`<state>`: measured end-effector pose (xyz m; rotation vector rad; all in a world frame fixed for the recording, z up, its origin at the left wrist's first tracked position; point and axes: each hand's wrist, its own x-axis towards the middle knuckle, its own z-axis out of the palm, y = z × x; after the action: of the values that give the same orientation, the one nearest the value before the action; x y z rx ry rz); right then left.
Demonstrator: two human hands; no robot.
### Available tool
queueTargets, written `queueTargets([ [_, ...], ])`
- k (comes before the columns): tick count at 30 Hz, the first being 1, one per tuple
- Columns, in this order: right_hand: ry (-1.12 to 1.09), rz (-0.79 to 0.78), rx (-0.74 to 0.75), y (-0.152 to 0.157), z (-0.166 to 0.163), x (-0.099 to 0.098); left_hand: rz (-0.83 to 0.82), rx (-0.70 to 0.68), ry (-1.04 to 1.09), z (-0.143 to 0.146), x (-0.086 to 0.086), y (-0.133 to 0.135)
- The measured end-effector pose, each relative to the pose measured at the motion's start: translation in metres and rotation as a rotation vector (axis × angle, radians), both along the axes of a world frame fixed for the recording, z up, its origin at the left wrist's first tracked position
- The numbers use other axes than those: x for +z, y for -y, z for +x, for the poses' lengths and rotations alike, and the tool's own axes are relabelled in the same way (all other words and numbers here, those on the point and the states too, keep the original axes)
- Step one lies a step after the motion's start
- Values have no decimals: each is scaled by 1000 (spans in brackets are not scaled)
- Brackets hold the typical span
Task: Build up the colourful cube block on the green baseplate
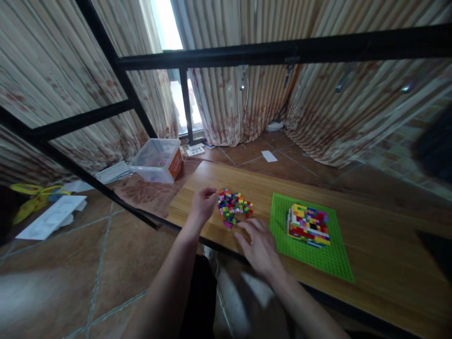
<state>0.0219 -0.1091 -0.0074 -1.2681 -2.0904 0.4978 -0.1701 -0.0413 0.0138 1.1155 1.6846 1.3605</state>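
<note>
A pile of small multicoloured building bricks lies on the wooden table. At its left edge is my left hand, fingers curled together; whether a brick is between them is hidden. My right hand is at the near side of the pile, thumb and fingers apart, its fingertips close to a few loose bricks. To the right, a green baseplate lies flat and bears a block-shaped, multicoloured brick structure with a hollow in its top.
The wooden table extends right to a dark object. Beyond its left end, a clear plastic box with an orange label stands on the floor. A black metal frame crosses in front of the curtains. White packaging lies at far left.
</note>
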Motion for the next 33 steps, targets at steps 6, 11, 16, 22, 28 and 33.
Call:
queueTargets([
  [6, 77, 48, -121, -1, -31, -4, -107, -55, 43, 2, -13, 63],
  [11, 116, 81, -141, -2, -42, -13, -157, -64, 243, 16, -25, 96],
  [16, 25, 14, -163, 7, -37, 0, -187, -126, 312, 21, -18, 99],
  [22, -444, -178, -306, 33, 25, 23, -188, -120, 284, 30, -21, 93],
  [28, -645, -126, -533, 34, 124, 30, -126, -127, 139, 40, -34, 88],
  [33, -610, -65, -591, 10, 174, 28, -162, -101, 88, 41, -30, 85],
])
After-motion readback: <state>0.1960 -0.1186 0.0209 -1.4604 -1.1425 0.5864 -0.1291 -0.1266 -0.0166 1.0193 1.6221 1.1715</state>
